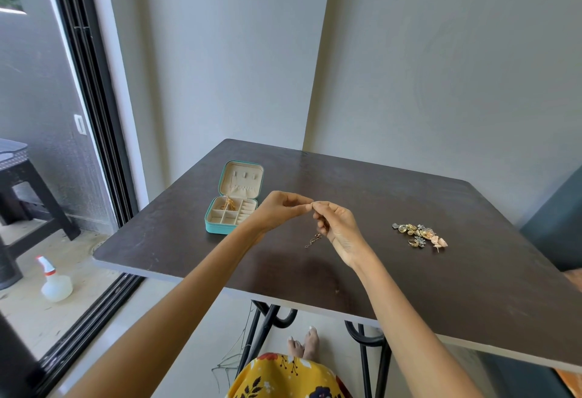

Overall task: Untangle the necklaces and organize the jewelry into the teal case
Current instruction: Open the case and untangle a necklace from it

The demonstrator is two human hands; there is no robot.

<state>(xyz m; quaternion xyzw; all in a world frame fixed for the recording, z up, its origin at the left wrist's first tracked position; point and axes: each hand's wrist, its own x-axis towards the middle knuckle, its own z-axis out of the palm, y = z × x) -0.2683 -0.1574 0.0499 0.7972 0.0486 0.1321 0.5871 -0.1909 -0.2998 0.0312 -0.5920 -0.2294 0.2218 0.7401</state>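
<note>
Above the middle of the dark table (409,271), my left hand (278,208) and my right hand (337,224) meet fingertip to fingertip and pinch a thin gold necklace chain (314,239). The chain hangs down beside my right palm, and its lower end lies on the tabletop. The teal case (231,205) lies open at the left, with its cream lid flat behind it. A gold piece (229,204) sits in one of its back compartments. A pile of loose jewelry (420,234), rings and earrings, lies on the table to the right of my hands.
The table stands against a grey wall corner. A glass sliding door is at the left, with a white spray bottle (55,282) and a dark stool (19,183) on the floor outside. A teal seat (554,224) stands at the right edge.
</note>
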